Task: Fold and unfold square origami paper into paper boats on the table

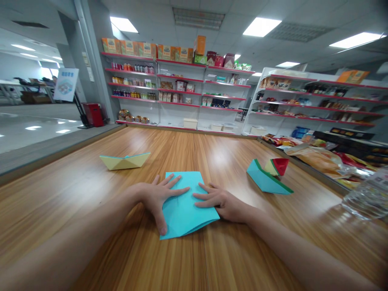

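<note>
A folded sheet of light blue paper (189, 218) lies on the wooden table (178, 266) in front of me, its near edge lifting a little so that two layers show. My left hand (157, 196) rests on its left side with fingers spread, the thumb at the near left corner. On the right side, the fingers of my right hand (216, 199) lie over the paper, apart from one another; its thumb is hidden or unclear. Neither hand grips anything.
At the left stands a yellow paper boat (125, 161). To the right are a blue paper boat with green edges (266, 180) and a red and yellow folded paper piece (276, 166). A clear plastic container (365, 198) and packaged goods (321, 157) sit at the right edge. Stocked shelves (178, 76) stand beyond.
</note>
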Demonstrator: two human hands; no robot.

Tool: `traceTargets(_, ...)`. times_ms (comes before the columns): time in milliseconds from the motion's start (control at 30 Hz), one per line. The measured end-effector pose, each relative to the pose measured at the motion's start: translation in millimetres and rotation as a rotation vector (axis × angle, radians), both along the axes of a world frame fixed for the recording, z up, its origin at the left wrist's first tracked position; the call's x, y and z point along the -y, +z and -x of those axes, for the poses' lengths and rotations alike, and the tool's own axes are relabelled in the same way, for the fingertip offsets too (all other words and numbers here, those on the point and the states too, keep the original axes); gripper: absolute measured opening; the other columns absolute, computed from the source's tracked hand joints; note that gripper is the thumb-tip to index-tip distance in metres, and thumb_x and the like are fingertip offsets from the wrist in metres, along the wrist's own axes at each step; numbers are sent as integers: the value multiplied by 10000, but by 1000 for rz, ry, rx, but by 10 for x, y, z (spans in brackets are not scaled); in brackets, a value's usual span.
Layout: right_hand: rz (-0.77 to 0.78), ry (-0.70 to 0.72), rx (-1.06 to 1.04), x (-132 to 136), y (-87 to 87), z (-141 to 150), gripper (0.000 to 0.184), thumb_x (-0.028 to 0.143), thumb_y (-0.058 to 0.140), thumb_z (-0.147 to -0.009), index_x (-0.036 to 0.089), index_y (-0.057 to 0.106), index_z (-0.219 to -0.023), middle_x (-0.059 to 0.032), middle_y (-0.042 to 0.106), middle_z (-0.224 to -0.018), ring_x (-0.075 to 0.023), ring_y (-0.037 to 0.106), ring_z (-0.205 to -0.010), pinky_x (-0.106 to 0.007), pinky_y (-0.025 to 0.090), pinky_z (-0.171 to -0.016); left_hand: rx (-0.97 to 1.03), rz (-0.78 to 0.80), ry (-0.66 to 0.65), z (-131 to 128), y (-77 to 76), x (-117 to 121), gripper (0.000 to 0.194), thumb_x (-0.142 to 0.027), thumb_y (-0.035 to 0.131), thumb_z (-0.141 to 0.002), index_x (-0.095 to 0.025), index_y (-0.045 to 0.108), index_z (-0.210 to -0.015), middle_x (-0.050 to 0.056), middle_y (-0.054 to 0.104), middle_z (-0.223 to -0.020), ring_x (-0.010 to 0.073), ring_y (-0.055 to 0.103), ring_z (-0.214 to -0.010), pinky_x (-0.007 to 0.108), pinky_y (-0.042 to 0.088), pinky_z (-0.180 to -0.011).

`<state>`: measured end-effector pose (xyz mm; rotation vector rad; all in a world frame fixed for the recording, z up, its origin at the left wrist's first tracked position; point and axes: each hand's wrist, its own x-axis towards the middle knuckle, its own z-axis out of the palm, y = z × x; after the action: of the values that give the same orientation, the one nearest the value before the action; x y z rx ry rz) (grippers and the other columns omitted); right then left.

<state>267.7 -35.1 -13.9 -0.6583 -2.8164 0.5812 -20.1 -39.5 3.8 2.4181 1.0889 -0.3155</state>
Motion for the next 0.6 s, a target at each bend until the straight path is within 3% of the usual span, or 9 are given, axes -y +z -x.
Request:
traceTargets(133, 70, -76, -73, 45, -15, 46, 344, 249, 538, -870, 368, 561, -1192, 21, 534, -1293, -233, 349, -1311, -557, 151, -1089, 34, 8, -7, 33, 14, -22, 1150, -676, 738, -408, -443, 192, -1393, -18, -245, -1486, 433, -236, -1293, 675, -125, -963)
traceTargets(267, 40, -290, -169, -26, -86, 28, 299, 346, 515, -876, 309, 617, -1155, -7, 581, -1253, -260, 513, -1178, -473, 372, -1005, 41, 6, -54, 40, 3, -47, 1030, -671, 726, -451, -448, 298, -1360, -41, -202, -1497, 426, -221, -1305, 676, -111, -976)
traceTargets(333, 62, -313, -208, -45, -111, 11, 317, 368, 460, -905, 267, 616, -1162, -15, 642, -1169, -229, 603, -1039, -391, 469, -907, 47, -39, -47, 13, -15, -37, 965, -679, 699, -496, -423, 339, -1353, -35, -169, -1506, 433, -208, -1310, 691, -105, -971)
traceTargets(400, 59, -318, -223, -41, -111, -1, 320, 364, 451, -911, 253, 614, -1163, -19, 664, -1123, -213, 629, -979, -364, 494, -860, 66, -104, -24, -30, -31, -9, 811, -677, 617, -620, -418, 361, -1345, -39, -115, -1518, 432, -189, -1319, 715, -88, -957)
traceTargets(500, -2, -203, -139, -8, -63, -10, 327, 268, 529, -868, 308, 589, -1186, -11, 597, -1236, -246, 512, -1183, -460, 372, -1005, 79, -167, -47, -79, -44, 33, 600, -500, 519, -802, -489, 280, -1352, -75, -59, -1520, 402, -143, -1345, 738, -62, -943)
traceTargets(600, -2, -21, -51, 42, 9, -1, 544, 92, 532, -809, 365, 478, -1276, 14, 511, -1326, -240, 304, -1332, -553, 168, -1087, 71, -194, -104, -82, -48, 45, 698, -254, 501, -807, -536, 174, -1355, -104, -70, -1511, 370, -106, -1361, 730, -42, -959)
